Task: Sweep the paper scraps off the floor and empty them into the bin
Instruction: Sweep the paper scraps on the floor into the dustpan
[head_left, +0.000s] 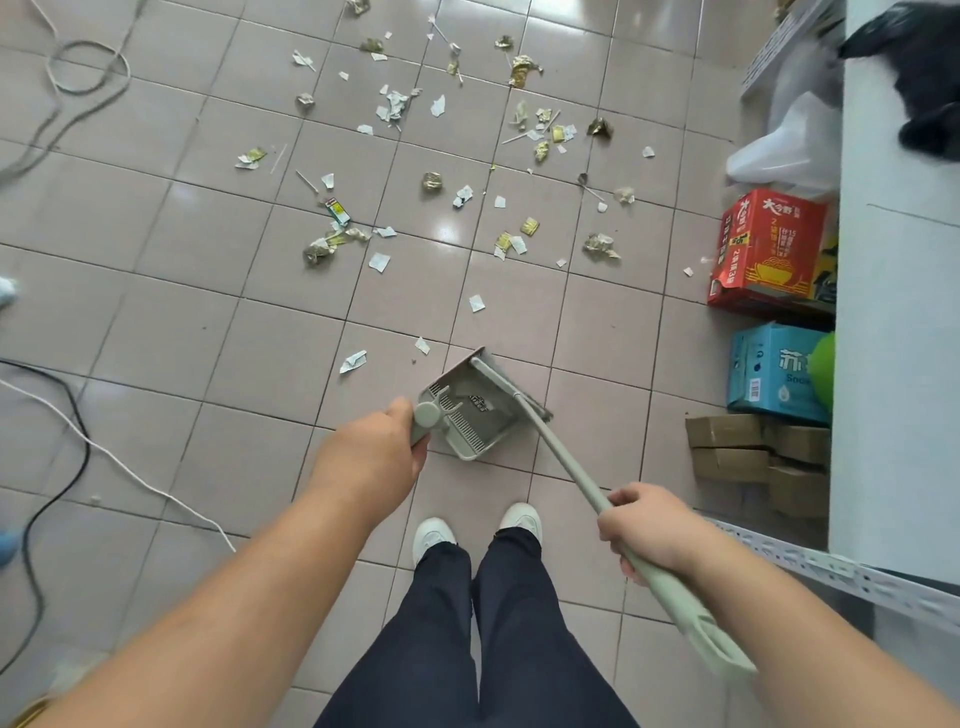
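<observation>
Left hand (374, 457) grips dustpan (467, 410); right hand (649, 525) — broom (561, 452).

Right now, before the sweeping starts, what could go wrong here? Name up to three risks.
1. The paper scraps lie spread widely over the tiled floor; broad strokes may scatter them further.
2. Scraps near the red box could slip in among the boxes.
3. The cables on the floor may catch the broom or a foot.

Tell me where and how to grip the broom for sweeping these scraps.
Grip the broom on its long bare handle, from above, as the right hand does now, fingers wrapped around. The shaft slants up toward the person, its head low by the dustpan, which the left hand holds.
</observation>
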